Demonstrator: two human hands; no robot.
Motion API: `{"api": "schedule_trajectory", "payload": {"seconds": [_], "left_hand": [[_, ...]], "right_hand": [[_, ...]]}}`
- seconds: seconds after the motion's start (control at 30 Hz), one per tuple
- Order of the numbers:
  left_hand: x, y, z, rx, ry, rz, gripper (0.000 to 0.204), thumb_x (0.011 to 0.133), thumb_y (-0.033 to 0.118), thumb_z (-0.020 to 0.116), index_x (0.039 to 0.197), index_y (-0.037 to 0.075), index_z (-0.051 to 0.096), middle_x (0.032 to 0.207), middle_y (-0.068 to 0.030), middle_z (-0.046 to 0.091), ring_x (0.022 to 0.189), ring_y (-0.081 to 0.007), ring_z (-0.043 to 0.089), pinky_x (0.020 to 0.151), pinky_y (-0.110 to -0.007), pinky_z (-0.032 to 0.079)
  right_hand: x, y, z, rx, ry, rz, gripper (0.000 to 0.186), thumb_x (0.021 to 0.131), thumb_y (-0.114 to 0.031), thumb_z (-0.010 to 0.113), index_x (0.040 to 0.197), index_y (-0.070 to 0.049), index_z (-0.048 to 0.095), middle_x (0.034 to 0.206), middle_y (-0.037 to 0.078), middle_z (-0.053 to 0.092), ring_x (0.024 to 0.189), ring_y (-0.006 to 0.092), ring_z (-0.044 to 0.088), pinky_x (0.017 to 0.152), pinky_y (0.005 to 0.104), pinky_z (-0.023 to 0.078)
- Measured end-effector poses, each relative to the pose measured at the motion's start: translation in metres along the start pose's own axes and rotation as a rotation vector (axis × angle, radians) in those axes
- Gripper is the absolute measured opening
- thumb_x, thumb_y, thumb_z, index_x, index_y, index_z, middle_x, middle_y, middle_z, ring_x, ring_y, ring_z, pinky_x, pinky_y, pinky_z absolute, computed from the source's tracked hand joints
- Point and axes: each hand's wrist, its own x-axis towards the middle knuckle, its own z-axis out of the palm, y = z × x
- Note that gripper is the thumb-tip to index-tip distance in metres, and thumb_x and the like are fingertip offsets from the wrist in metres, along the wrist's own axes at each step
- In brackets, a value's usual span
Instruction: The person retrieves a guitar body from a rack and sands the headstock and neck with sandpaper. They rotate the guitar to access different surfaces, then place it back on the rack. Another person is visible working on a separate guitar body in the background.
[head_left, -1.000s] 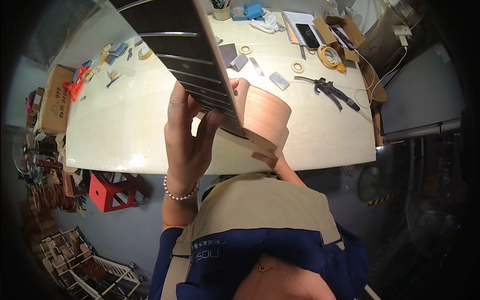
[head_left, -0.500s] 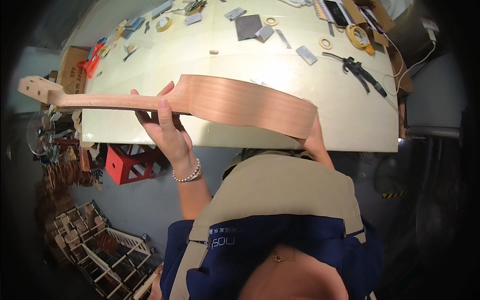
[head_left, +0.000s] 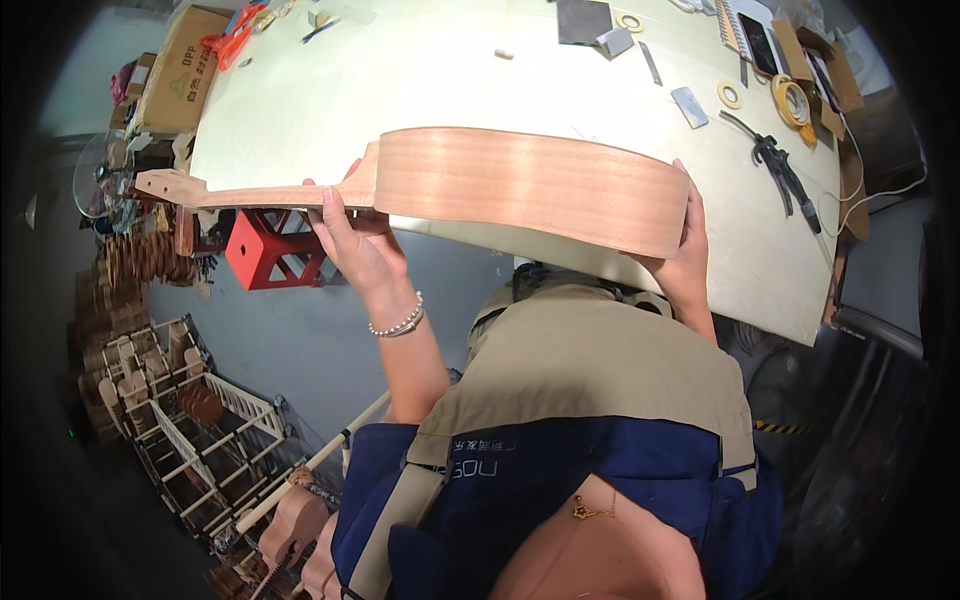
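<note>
An unfinished wooden ukulele or small guitar [head_left: 530, 188] is held up above the near edge of the pale worktable [head_left: 450, 90], its side turned toward me. Its neck and headstock point left, and the rounded body end points right. My left hand [head_left: 360, 240] is closed round the neck close to the body, thumb on the near side. At the other end, my right hand [head_left: 690, 240] grips the tail of the body, fingers partly hidden behind it. The instrument's front and back faces are not shown.
On the table lie an air blow gun [head_left: 785, 175], tape rolls [head_left: 729, 95], a grey sanding block [head_left: 689, 107] and a dark sheet [head_left: 583, 22]. A red stool [head_left: 265, 255] stands left, beyond a wooden rack [head_left: 200, 400] holding instrument parts. A cardboard box [head_left: 185, 70] is at far left.
My view and body have turned toward the left, so the table sits further right. Both hands keep their grip; the instrument has tilted slightly, showing its side more broadly.
</note>
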Motion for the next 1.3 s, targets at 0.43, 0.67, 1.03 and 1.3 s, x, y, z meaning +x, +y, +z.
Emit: {"api": "schedule_trajectory", "payload": {"seconds": [0.43, 0.67, 1.03, 1.3], "left_hand": [[-0.005, 0.015, 0.007, 0.107, -0.021, 0.185, 0.063, 0.092, 0.023, 0.048, 0.142, 0.006, 0.014, 0.117, -0.0257, 0.051, 0.111, -0.0292, 0.051, 0.093, -0.043, 0.043], [0.004, -0.001, -0.01, 0.039, 0.063, 0.03, 0.045, 0.092, 0.023, 0.045, 0.13, 0.005, 0.029, 0.119, -0.0222, 0.051, 0.111, -0.0268, 0.051, 0.092, -0.042, 0.046], [0.003, -0.033, -0.065, -0.018, 0.278, -0.271, 0.031, 0.094, 0.034, 0.042, 0.103, 0.005, 0.05, 0.106, -0.009, 0.057, 0.095, -0.0195, 0.058, 0.082, -0.034, 0.05], [-0.005, -0.074, -0.138, -0.084, 0.063, -0.489, 0.027, 0.094, 0.033, 0.044, 0.098, 0.007, 0.051, 0.094, -0.004, 0.055, 0.085, -0.0158, 0.057, 0.078, -0.033, 0.05]], "right_hand": [[0.009, 0.023, 0.012, 0.023, -0.068, -0.004, 0.088, 0.066, -0.014, 0.079, 0.138, -0.008, 0.029, 0.128, 0.013, 0.046, 0.117, 0.0225, 0.048, 0.096, 0.0354, 0.04], [0.008, 0.011, 0.008, 0.009, -0.048, 0.037, 0.092, 0.062, -0.015, 0.082, 0.138, -0.008, 0.031, 0.128, 0.012, 0.044, 0.115, 0.025, 0.048, 0.091, 0.039, 0.046], [0.009, -0.037, 0.022, -0.256, -0.103, -0.296, 0.092, 0.053, -0.017, 0.084, 0.134, -0.009, 0.04, 0.126, 0.012, 0.045, 0.117, 0.0298, 0.045, 0.097, 0.039, 0.037], [0.017, -0.055, 0.046, 0.077, -0.43, -0.341, 0.1, 0.052, -0.025, 0.085, 0.137, -0.006, 0.035, 0.134, 0.013, 0.042, 0.121, 0.0306, 0.038, 0.102, 0.0413, 0.032]]}}
